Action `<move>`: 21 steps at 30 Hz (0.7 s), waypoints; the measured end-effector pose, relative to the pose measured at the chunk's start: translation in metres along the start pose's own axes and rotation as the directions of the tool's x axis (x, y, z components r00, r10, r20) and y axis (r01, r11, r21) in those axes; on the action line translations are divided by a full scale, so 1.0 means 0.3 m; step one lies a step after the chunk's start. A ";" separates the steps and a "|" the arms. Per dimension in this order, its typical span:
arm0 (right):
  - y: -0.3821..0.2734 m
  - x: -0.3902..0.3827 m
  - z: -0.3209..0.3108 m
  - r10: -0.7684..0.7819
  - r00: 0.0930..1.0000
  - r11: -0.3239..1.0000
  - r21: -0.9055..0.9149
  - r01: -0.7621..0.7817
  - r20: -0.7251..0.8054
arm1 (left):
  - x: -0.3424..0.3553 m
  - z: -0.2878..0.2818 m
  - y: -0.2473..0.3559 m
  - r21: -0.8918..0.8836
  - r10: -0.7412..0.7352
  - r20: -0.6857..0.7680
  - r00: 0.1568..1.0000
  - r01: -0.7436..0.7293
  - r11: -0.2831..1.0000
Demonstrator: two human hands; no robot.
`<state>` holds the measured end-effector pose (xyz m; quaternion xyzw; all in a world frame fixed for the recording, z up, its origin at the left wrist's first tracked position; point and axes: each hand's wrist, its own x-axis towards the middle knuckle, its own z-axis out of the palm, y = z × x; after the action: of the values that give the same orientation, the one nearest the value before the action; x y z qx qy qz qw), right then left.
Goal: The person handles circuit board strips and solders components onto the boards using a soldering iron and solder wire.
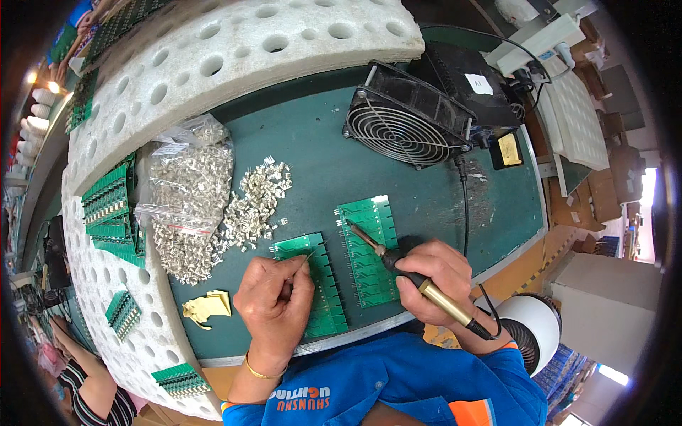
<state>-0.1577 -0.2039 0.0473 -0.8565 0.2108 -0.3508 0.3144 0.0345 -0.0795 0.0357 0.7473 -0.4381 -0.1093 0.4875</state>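
My right hand (pixel 437 280) is closed around a soldering iron (pixel 446 302) with a black and gold handle. Its metal tip reaches the upper left edge of a green circuit board panel (pixel 373 273); whether it touches a pin is too small to tell. Pinched in my left hand (pixel 273 298) is a thin piece of solder wire (pixel 317 250), pointing up and right. Below that hand lies a second green circuit board panel (pixel 325 309), partly hidden by my fingers. Small white connectors (pixel 261 192) are heaped farther left, spilling beside a clear plastic bag (pixel 188 174) full of them.
A black fan (pixel 405 128) with a wire grille stands at the back, by a black box (pixel 462 85) and a yellow sponge (pixel 509 150). White foam (pixel 234 46) with holes borders the table, bearing several green boards (pixel 110 206). Crumpled yellow material (pixel 209 307) lies near my left hand.
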 end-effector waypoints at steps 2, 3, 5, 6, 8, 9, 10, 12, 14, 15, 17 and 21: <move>-0.008 -0.002 0.005 -0.006 1.000 1.000 -0.011 0.006 0.000 | -0.001 -0.002 0.000 0.012 0.005 0.009 1.000 -0.005 1.000; -0.011 -0.003 0.006 -0.012 1.000 1.000 -0.022 0.012 0.001 | -0.003 0.000 0.000 0.002 -0.002 0.005 1.000 0.002 1.000; -0.012 -0.006 0.010 -0.022 1.000 0.999 -0.024 0.022 0.004 | -0.004 -0.001 -0.002 -0.005 -0.010 0.000 1.000 0.010 1.000; -0.013 -0.007 0.012 -0.032 0.999 0.999 -0.027 0.032 0.007 | -0.003 -0.002 -0.002 -0.002 -0.008 0.000 1.000 0.008 1.000; -0.014 -0.011 0.011 -0.037 0.999 0.999 -0.037 0.037 0.014 | -0.003 -0.002 -0.001 -0.001 -0.006 0.003 1.000 0.006 1.000; -0.014 -0.012 0.010 -0.042 0.999 0.998 -0.046 0.043 0.021 | -0.004 -0.002 -0.001 -0.004 -0.008 0.008 1.000 0.008 1.000; -0.015 -0.013 0.011 -0.042 0.999 0.998 -0.047 0.043 0.021 | -0.004 -0.002 -0.001 -0.006 -0.009 0.014 1.000 0.009 1.000; -0.018 -0.015 0.011 -0.054 0.999 0.997 -0.050 0.054 0.010 | -0.004 0.000 -0.002 -0.015 -0.011 0.011 1.000 0.011 1.000; -0.017 -0.020 0.015 -0.057 0.998 0.997 -0.048 0.057 0.006 | -0.007 0.000 -0.002 -0.019 -0.015 0.006 1.000 0.015 1.000; -0.018 -0.022 0.016 -0.061 0.998 0.997 -0.047 0.061 0.002 | -0.008 -0.002 0.000 -0.015 -0.013 0.010 1.000 0.013 1.000; -0.017 -0.025 0.017 -0.058 0.998 0.997 -0.047 0.058 0.009 | -0.005 0.000 -0.002 -0.013 -0.013 0.019 1.000 0.013 1.000; -0.023 -0.023 0.017 -0.068 0.998 0.996 -0.054 0.069 0.012 | -0.006 0.000 -0.003 -0.009 -0.008 0.021 1.000 0.008 1.000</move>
<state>-0.1576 -0.1929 0.0460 -0.8732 0.1891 -0.3512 0.2801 0.0340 -0.0780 0.0344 0.7455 -0.4397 -0.1210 0.4860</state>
